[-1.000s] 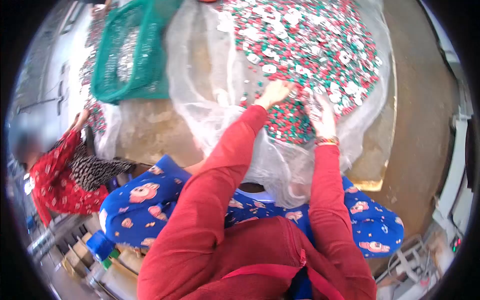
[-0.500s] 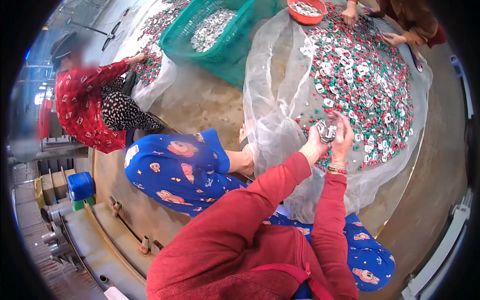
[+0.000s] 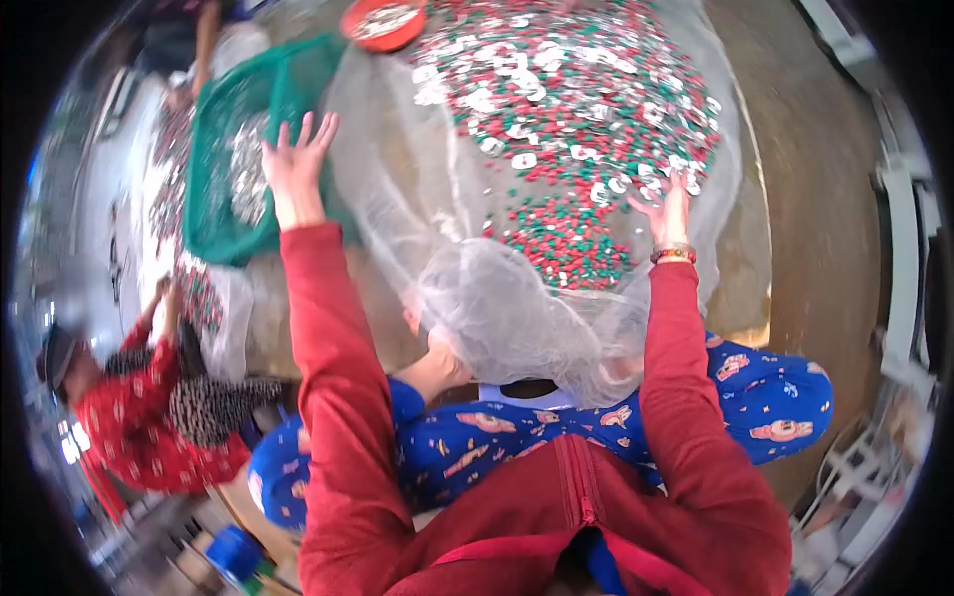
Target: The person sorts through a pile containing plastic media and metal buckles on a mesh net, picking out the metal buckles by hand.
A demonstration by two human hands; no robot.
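Observation:
My left hand (image 3: 298,177) is stretched out over the near side of a green plastic basket (image 3: 207,221), fingers spread and nothing in them. Small shiny metal pieces (image 3: 248,169) lie in the basket beyond it. At the right, my right hand (image 3: 672,211) rests at the edge of a spread of flat silvery metal pieces (image 3: 524,159) mixed with red and green pellets (image 3: 571,241). Its thumb stands apart from the fingers, whose tips reach among the metal pieces. The spread lies on white mesh netting (image 3: 487,308), bunched up towards my legs.
An orange bowl (image 3: 383,40) of metal pieces stands at the far edge of the netting. To the left, a person in a red patterned top (image 3: 149,427) sits by another spread of pellets. A blue container (image 3: 234,552) is at the lower left.
Both hands were together holding a clump of metal pieces. Now the left is out over the basket, open and without them, and the right is at the spread. The view has turned.

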